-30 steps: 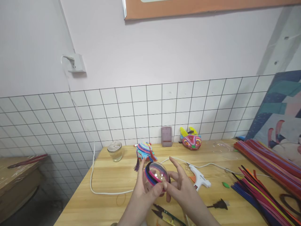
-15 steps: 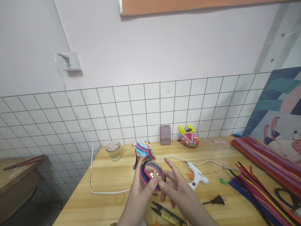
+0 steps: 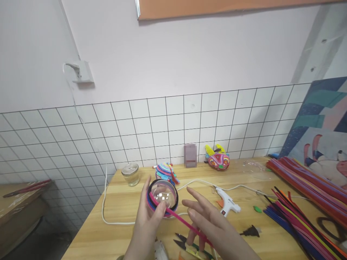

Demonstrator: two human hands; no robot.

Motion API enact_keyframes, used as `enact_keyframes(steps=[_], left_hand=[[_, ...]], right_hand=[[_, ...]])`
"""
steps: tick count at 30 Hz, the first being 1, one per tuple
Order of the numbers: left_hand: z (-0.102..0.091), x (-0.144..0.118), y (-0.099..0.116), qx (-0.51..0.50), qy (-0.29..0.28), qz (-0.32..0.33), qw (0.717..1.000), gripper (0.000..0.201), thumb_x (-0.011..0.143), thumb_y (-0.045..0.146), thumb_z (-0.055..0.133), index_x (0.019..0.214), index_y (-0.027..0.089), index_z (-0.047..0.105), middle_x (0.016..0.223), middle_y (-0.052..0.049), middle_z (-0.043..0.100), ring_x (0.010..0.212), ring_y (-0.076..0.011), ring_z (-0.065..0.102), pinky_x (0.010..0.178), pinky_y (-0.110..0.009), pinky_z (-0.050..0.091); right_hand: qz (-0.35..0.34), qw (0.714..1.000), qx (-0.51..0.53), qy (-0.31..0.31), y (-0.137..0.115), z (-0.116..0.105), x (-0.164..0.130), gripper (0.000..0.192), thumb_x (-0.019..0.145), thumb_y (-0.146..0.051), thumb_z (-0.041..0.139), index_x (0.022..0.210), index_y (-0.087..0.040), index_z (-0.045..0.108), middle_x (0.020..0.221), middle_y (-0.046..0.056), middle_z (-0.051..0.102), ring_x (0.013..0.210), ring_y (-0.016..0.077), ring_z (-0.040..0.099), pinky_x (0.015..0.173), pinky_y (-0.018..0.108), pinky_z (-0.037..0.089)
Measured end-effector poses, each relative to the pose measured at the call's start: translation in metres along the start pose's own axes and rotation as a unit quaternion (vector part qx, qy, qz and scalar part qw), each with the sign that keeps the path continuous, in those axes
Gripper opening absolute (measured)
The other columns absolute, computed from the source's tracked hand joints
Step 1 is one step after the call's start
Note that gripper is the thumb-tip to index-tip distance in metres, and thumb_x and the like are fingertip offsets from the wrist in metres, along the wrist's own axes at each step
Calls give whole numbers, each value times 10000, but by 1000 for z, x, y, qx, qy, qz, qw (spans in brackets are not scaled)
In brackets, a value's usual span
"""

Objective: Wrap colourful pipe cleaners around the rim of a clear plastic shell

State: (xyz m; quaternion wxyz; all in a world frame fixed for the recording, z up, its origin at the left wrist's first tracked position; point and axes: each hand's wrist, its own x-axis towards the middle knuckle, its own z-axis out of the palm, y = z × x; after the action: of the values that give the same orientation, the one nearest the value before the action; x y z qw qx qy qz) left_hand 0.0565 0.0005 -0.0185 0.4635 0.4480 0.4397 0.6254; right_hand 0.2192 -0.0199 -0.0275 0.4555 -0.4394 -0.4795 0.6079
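My left hand (image 3: 145, 225) holds up a clear plastic ball (image 3: 162, 196) whose rim is wrapped with blue, black and pink fuzzy stems. A loose pink stem (image 3: 180, 220) runs from the ball down to the right, under the fingers of my right hand (image 3: 210, 224). That hand's fingers are spread, with the stem passing between them. Both hands hover above a wooden table (image 3: 121, 209).
Small scissors (image 3: 189, 245) lie below my hands. A white glue gun (image 3: 227, 206) with its white cord (image 3: 108, 216) lies to the right, beside bundles of coloured stems (image 3: 300, 202). A glass jar (image 3: 131, 174) and two wrapped figures (image 3: 166, 172) (image 3: 217, 159) stand by the tiled wall.
My left hand has turned the ball and shifted it left. A pink stem now trails off the ball toward my right hand, which has dropped away from the ball.
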Motion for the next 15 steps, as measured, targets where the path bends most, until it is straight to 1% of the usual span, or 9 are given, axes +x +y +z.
enact_keyframes(steps=[1,3,6,8,10,12,13,15], left_hand=[[-1,0,1,17,18,25,999,772,719,424,684,1398,225,373,1361,-119,516,1221,-323,486,977,-395,429],[-2,0,2,36,38,56,997,770,707,393,693,1390,219,383,1378,-122,495,1242,-331,466,1036,-422,369],[-1,-1,2,31,44,69,996,794,690,361,704,1395,217,368,1349,-127,517,1228,-349,481,1025,-439,379],[-1,-2,3,24,51,77,995,812,670,354,721,1390,203,376,1340,-133,519,1225,-355,483,1022,-430,381],[-1,-3,3,18,53,84,995,814,670,353,721,1387,194,370,1331,-142,517,1221,-355,483,1034,-437,361],[-2,-2,3,16,52,90,994,813,678,348,718,1388,197,353,1322,-143,515,1228,-351,471,1058,-450,319],[-4,-1,3,14,51,92,994,812,681,345,716,1390,203,345,1314,-141,518,1226,-352,470,1061,-455,310],[-7,0,3,13,47,101,994,819,682,340,718,1391,211,330,1283,-142,533,1207,-352,482,1048,-458,322]], right_hand=[[2,1000,-8,0,0,1,-2,912,733,-649,597,1452,-229,223,1420,269,390,550,134,671,440,246,428],[4,1000,-22,-3,1,3,-6,900,733,-667,584,1447,-226,259,1406,247,425,579,126,662,486,256,454],[10,999,-39,-11,2,4,-8,887,722,-696,571,1430,-230,309,1396,225,442,572,117,653,501,259,467],[15,999,-46,-19,1,5,-9,864,716,-702,574,1408,-230,360,1355,200,489,560,114,652,488,251,471],[20,998,-50,-27,-1,6,-11,838,708,-708,581,1374,-225,426,1242,149,582,579,127,663,478,238,468],[23,997,-62,-27,-2,6,-15,823,686,-730,588,1328,-221,503,1058,89,663,604,146,669,488,233,467],[25,997,-72,-20,-2,6,-17,813,671,-743,592,1297,-227,544,989,68,681,606,151,667,505,240,474],[27,996,-89,7,-1,5,-22,781,643,-768,592,1228,-251,616,944,53,702,612,160,660,559,265,495]])
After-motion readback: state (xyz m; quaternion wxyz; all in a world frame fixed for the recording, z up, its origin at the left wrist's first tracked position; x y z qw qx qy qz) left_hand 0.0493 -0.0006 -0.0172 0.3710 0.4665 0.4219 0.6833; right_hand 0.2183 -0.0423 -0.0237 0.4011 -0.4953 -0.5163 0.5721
